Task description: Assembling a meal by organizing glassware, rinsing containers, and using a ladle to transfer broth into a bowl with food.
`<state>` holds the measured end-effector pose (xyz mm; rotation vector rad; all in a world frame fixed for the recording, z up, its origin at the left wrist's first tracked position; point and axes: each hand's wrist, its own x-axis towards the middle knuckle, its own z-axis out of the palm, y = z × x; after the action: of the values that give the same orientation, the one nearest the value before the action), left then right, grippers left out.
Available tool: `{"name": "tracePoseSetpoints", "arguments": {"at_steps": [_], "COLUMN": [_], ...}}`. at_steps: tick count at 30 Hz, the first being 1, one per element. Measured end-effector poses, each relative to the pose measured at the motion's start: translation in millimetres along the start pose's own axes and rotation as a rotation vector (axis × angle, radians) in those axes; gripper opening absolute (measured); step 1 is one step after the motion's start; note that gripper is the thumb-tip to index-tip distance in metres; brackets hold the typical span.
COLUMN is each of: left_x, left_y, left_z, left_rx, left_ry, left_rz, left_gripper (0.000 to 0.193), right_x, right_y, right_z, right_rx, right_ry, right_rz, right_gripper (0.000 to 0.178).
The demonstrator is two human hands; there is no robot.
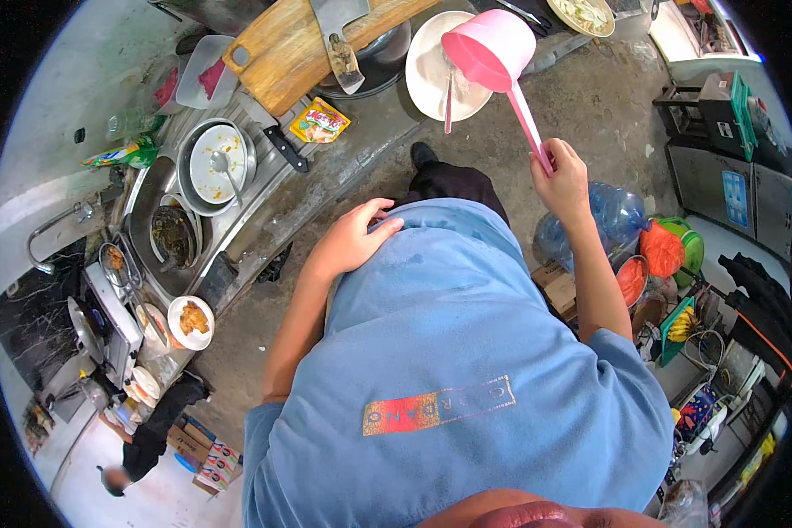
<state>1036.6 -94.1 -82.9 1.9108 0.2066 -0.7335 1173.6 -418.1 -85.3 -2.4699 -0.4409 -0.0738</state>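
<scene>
My right hand (561, 180) is closed round the handle of a pink plastic dipper (491, 55), held out ahead and to the right. The dipper's cup covers part of a large white bowl (427, 63), in which a spoon (449, 104) leans. My left hand (354, 238) lies against the front of my blue shirt (431, 308) near its hem, thumb and fingers apart, with nothing seen in it. Damp patches mark the cloth beside it.
A wooden cutting board (282, 57) bears a cleaver-like blade (339, 44). A knife (286, 148) and a yellow-red packet (319, 121) lie near the sink (141, 211), which holds used dishes. Clear water jugs (612, 207) stand at right. Another person (154, 431) is far left.
</scene>
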Motion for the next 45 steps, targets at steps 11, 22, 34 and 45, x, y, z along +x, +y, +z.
{"name": "tracePoseSetpoints", "arguments": {"at_steps": [11, 22, 34, 45], "left_x": [-5.7, -13.0, -9.7, -6.1], "left_y": [-3.4, -5.5, -16.6, -22.7], "left_z": [4.1, 10.4, 16.4, 2.6], "left_rx": [0.023, 0.056, 0.083, 0.185], "left_ry": [0.020, -0.004, 0.096, 0.216], "left_rz": [0.017, 0.002, 0.123, 0.011], "left_gripper": [0.049, 0.052, 0.052, 0.061], "right_x": [-10.4, -17.3, -4.7, 273.6], "right_y": [1.7, -0.1, -50.6, -231.4], "right_z": [13.3, 30.0, -16.4, -74.9], "right_rx": [-0.019, -0.034, 0.738, 0.242], "right_ry": [0.072, 0.116, 0.257, -0.110], "right_rz": [-0.023, -0.001, 0.413, -0.345], "right_gripper": [0.014, 0.011, 0.014, 0.025]}}
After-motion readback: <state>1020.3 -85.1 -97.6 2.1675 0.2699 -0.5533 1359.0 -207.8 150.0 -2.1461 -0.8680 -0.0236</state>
